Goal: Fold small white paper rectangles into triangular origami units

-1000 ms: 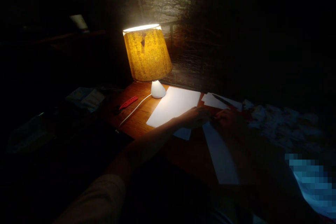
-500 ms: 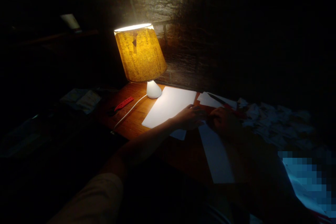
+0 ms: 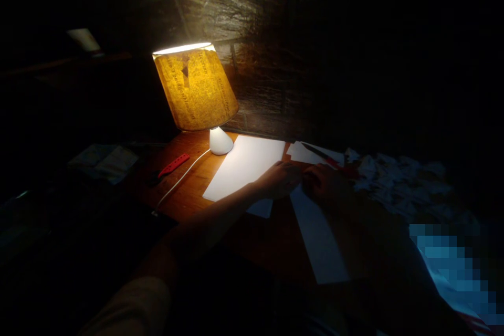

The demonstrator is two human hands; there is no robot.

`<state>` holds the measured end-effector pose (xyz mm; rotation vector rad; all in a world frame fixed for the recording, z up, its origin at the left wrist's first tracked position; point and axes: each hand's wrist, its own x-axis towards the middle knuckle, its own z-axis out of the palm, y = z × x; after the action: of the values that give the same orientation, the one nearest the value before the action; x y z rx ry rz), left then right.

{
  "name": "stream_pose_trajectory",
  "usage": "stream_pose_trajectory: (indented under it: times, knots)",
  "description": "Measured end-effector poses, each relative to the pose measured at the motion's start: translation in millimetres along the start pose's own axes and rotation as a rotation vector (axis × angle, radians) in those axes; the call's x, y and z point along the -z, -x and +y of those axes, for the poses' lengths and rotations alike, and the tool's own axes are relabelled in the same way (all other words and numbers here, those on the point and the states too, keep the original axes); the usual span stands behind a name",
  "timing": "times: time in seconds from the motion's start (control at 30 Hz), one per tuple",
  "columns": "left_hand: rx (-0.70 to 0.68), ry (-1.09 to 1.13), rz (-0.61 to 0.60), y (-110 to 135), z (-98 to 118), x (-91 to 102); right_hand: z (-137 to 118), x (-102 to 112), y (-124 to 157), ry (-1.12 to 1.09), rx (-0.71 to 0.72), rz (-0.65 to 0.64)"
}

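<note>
A long white paper strip (image 3: 318, 241) slants across the wooden table toward me. At its far end my left hand (image 3: 280, 178) comes in from the left, back upward, its fingers bent down at the paper. Close beside it, my right hand (image 3: 325, 181) is curled in deep shadow, closed at the strip's top edge. The fingertips of both hands are mostly dark. Under my left forearm lie a stack of white paper sheets (image 3: 252, 160) and a smaller white piece (image 3: 262, 208).
A lit lamp (image 3: 197, 89) stands by the stone wall, its cord (image 3: 183, 178) running forward. A red-handled tool (image 3: 174, 165) lies left. Red-handled scissors (image 3: 325, 155) rest on paper pieces (image 3: 301, 152). Many small folded papers (image 3: 389, 178) cover the right side.
The view has shifted, so the lamp and table appear further left and slightly lower. Both hands stay together at the strip's far end, with little visible change.
</note>
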<state>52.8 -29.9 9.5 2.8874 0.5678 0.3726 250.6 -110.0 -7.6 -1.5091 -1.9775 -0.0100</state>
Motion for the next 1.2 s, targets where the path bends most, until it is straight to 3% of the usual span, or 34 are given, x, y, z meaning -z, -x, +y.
stream_pose_trajectory:
  times: [0.23, 0.47, 0.67, 0.87, 1.2]
  knots:
    - [-0.043, 0.21, 0.021, 7.8, -15.0, 8.4, 2.5, 1.7, -0.9, -0.124, -0.06, -0.027]
    - [-0.095, 0.278, 0.091, 3.0, -20.2, -2.0, 5.2, 0.6, -0.5, -0.131, -0.086, -0.044]
    - [-0.101, 0.26, 0.101, 4.9, -20.7, -2.2, 5.7, 0.7, -0.7, -0.145, -0.096, -0.05]
    - [-0.134, 0.271, 0.14, 5.6, -22.1, -3.3, 7.9, -3.1, 1.4, -0.176, -0.13, 0.047]
    - [-0.071, 0.222, 0.093, 5.1, -18.9, -3.7, 6.1, 1.5, -0.7, -0.185, -0.151, 0.001]
